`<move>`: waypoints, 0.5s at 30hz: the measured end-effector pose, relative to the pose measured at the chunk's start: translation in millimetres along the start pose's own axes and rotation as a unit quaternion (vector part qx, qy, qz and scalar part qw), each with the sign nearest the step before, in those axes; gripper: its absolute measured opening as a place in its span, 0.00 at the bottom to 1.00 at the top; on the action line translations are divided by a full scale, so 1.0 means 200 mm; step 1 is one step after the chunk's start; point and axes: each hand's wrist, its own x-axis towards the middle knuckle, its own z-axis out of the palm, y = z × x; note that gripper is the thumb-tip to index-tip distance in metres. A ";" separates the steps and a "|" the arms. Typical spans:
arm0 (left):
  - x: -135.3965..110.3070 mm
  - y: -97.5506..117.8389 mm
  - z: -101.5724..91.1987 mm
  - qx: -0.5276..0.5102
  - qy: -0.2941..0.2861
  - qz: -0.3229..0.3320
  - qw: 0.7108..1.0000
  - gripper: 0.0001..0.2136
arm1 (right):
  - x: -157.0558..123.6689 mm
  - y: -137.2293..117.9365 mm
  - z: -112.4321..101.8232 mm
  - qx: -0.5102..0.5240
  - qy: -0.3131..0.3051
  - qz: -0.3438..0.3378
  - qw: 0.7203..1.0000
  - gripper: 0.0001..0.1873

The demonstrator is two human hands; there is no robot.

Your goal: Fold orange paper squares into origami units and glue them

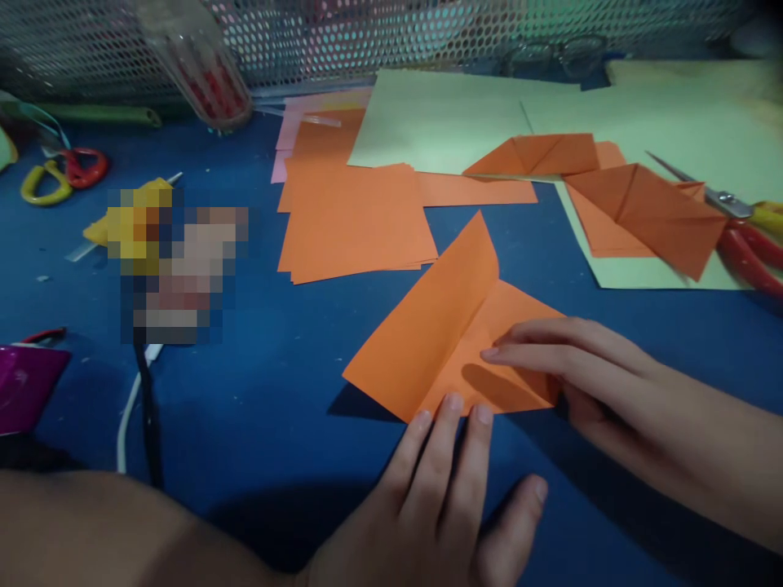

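An orange paper sheet (422, 334) with a diagonal crease lies on the blue table in front of me. Its left part stands up at a slant along the crease, while the right part is flatter. My left hand (437, 489) is palm down with fingers apart, fingertips resting at the sheet's near edge. From the right, my right hand (587, 359) reaches over the sheet's right part with fingers stretched out and casts a shadow on it. Whether its fingertips touch the paper I cannot tell; its thumb is mostly hidden.
Behind lie stacked orange sheets (355, 224), pale green sheets (428, 122) and folded orange pieces (648, 204). Open scissors (734, 212) lie at right; more scissors (67, 175), a yellow packet (138, 220) and cables (147, 408) at left. A clear jar (208, 73) stands by a perforated metal panel (342, 41).
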 end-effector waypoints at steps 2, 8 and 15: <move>0.00 0.00 0.01 -0.005 0.017 -0.016 1.000 0.21 | 0.03 0.01 -0.05 0.004 0.009 -0.026 1.000 0.23; 0.01 0.00 0.00 -0.004 0.012 -0.016 1.000 0.21 | 0.30 -0.05 -0.14 -0.029 0.026 -0.058 0.998 0.19; 0.00 -0.01 0.00 0.008 -0.014 -0.017 1.000 0.21 | 0.53 -0.06 -0.08 -0.034 0.000 -0.175 0.984 0.31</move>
